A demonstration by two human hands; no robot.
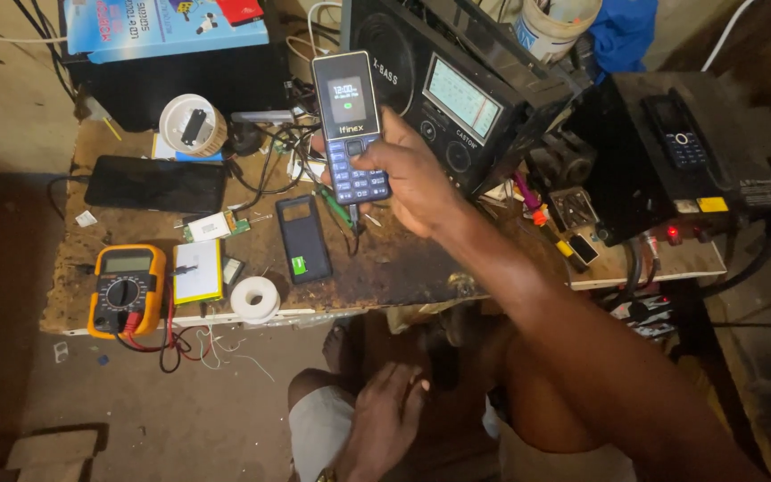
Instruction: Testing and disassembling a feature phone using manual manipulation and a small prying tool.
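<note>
Right hand [417,178], arm outstretched, grips a keypad phone [350,125] upright; left hand [384,419] rests loose on knee.

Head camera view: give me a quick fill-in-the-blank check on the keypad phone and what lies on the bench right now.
1. The right hand holds up a blue keypad phone whose screen is ____.
2. The left hand rests on the person's ____.
3. The yellow multimeter lies at the workbench's ____ end.
4. The white solder spool sits near the bench's ____ edge.

Missing words: lit; knee; left; front
</note>
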